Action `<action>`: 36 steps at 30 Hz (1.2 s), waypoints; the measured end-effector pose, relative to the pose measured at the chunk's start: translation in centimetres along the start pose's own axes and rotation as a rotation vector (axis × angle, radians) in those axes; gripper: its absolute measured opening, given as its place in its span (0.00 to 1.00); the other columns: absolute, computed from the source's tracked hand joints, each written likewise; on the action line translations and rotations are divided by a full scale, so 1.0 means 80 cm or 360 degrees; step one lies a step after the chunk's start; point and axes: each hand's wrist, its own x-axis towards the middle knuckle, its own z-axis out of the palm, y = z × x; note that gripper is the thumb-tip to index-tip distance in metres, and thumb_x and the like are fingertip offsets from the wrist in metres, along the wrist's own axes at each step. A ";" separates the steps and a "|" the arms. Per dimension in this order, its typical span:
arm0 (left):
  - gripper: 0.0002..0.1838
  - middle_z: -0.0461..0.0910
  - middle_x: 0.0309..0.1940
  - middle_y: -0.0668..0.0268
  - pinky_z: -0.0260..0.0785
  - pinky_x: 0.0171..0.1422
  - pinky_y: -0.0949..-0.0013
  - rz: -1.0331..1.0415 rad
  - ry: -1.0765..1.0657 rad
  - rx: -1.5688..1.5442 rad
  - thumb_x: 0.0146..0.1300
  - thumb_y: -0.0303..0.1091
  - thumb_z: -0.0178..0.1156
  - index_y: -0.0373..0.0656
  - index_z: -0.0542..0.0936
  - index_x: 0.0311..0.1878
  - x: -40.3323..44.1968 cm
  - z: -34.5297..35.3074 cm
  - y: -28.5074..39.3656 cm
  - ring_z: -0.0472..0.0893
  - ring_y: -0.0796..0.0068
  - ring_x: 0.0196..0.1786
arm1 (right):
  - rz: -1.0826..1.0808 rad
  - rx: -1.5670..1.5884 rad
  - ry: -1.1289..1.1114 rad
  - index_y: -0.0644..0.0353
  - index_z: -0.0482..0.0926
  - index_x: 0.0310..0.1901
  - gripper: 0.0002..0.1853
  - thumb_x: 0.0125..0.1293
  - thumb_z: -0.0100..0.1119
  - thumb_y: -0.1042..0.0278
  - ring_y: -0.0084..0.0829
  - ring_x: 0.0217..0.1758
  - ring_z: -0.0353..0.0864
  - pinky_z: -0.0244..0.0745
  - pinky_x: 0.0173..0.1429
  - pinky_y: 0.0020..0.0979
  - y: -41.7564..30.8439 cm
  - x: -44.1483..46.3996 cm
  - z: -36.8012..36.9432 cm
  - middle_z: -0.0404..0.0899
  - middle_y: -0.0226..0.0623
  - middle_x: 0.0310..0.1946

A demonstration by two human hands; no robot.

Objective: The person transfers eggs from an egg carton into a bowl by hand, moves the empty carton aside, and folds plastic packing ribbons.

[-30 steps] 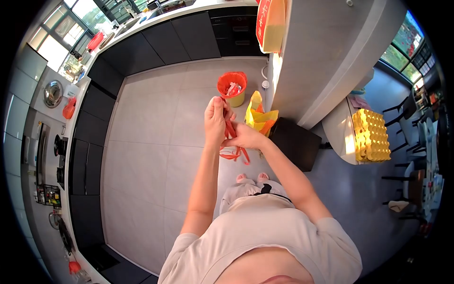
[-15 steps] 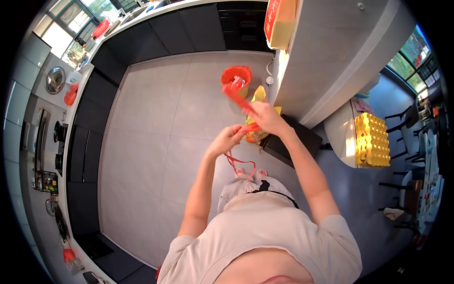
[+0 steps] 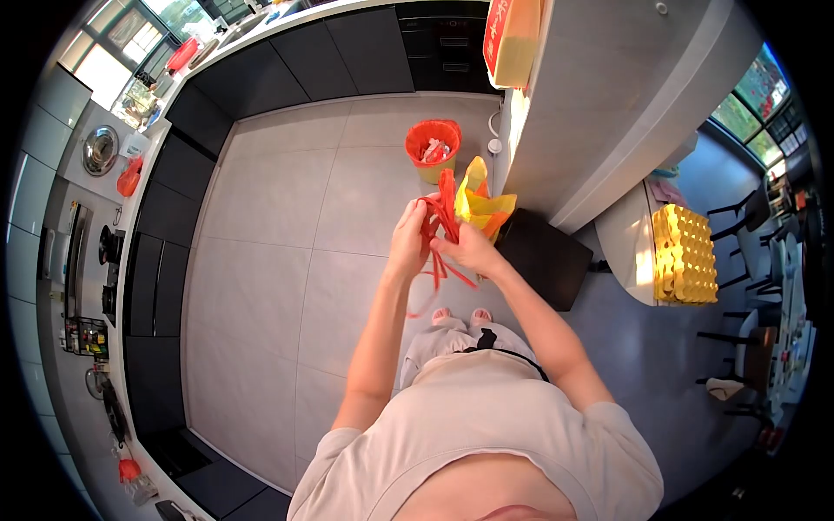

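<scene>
A bundle of red ribbon (image 3: 446, 208), flat and folded into strands, is held up between my two hands in front of my body. My left hand (image 3: 408, 239) grips its left side, with the fingers pointing up. From the right, my right hand (image 3: 473, 249) pinches the lower part between thumb and fingers. Thin loose ends dangle below both hands, over the floor. Just beyond my right hand stands a yellow plastic bag (image 3: 479, 204), partly hidden by that hand.
A bin (image 3: 433, 146) with a red liner and some waste inside stands ahead. A dark box-like stool (image 3: 546, 260) is at the right, beside the wall. Yellow egg trays (image 3: 684, 254) are stacked on a table farther right. Dark cabinets (image 3: 261, 74) line the left and far sides.
My right hand has come down and closer to my left, which has risen slightly. The ribbon, stretched and blurred before, is now gathered upright between them.
</scene>
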 end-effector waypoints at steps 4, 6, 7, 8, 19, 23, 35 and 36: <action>0.21 0.76 0.52 0.66 0.67 0.62 0.68 -0.0011 0.0152 0.0350 0.80 0.44 0.40 0.41 0.73 0.62 0.005 -0.006 -0.012 0.74 0.76 0.53 | 0.0093 0.0156 0.0040 0.63 0.80 0.49 0.17 0.63 0.65 0.60 0.28 0.35 0.78 0.73 0.44 0.33 -0.028 -0.006 0.021 0.81 0.34 0.32; 0.20 0.75 0.53 0.67 0.65 0.62 0.70 0.0243 0.0184 0.0881 0.80 0.44 0.40 0.42 0.73 0.61 0.008 -0.011 -0.014 0.73 0.77 0.52 | 0.0287 0.0187 -0.0074 0.64 0.79 0.45 0.14 0.64 0.63 0.63 0.25 0.37 0.78 0.74 0.45 0.32 -0.034 -0.008 0.015 0.82 0.33 0.36; 0.20 0.75 0.53 0.67 0.65 0.62 0.70 0.0367 0.0213 0.1121 0.80 0.44 0.40 0.43 0.74 0.61 0.010 -0.015 -0.015 0.72 0.78 0.52 | 0.0224 0.0262 -0.0031 0.63 0.79 0.45 0.13 0.65 0.62 0.63 0.24 0.37 0.78 0.74 0.45 0.32 -0.020 -0.007 0.024 0.82 0.32 0.36; 0.19 0.74 0.53 0.68 0.65 0.62 0.70 0.0489 0.0227 0.1306 0.80 0.44 0.39 0.43 0.73 0.60 0.013 -0.017 -0.015 0.72 0.78 0.52 | 0.0160 0.0334 0.0009 0.63 0.80 0.45 0.12 0.65 0.62 0.63 0.23 0.38 0.78 0.74 0.45 0.31 -0.007 -0.006 0.029 0.82 0.31 0.36; 0.32 0.67 0.67 0.60 0.59 0.74 0.62 -0.0033 -0.0395 0.0001 0.76 0.54 0.48 0.40 0.60 0.72 0.009 -0.034 -0.027 0.68 0.69 0.69 | 0.0201 0.1092 0.0266 0.58 0.78 0.44 0.13 0.77 0.50 0.57 0.19 0.43 0.76 0.71 0.54 0.26 -0.028 0.015 0.018 0.77 0.26 0.36; 0.23 0.77 0.36 0.71 0.72 0.47 0.71 -0.0459 -0.0600 0.0568 0.73 0.47 0.57 0.39 0.74 0.60 -0.028 -0.039 -0.032 0.78 0.79 0.39 | 0.0182 0.1625 0.0409 0.56 0.72 0.36 0.13 0.78 0.48 0.58 0.28 0.38 0.81 0.77 0.59 0.40 -0.056 0.029 -0.030 0.73 0.30 0.29; 0.17 0.68 0.23 0.79 0.64 0.32 0.80 -0.0266 -0.0728 0.1471 0.75 0.47 0.53 0.44 0.82 0.41 -0.009 -0.103 0.003 0.66 0.89 0.27 | 0.0222 -0.0831 -0.0746 0.66 0.82 0.34 0.24 0.63 0.64 0.47 0.35 0.28 0.81 0.73 0.35 0.37 0.020 0.000 -0.039 0.79 0.46 0.23; 0.17 0.68 0.23 0.79 0.65 0.33 0.80 -0.0048 -0.0803 0.1520 0.75 0.47 0.53 0.44 0.82 0.40 -0.006 -0.105 0.001 0.67 0.89 0.28 | 0.0347 -0.0633 -0.0701 0.66 0.82 0.34 0.22 0.65 0.63 0.49 0.30 0.26 0.79 0.72 0.33 0.34 0.015 -0.002 -0.037 0.78 0.41 0.21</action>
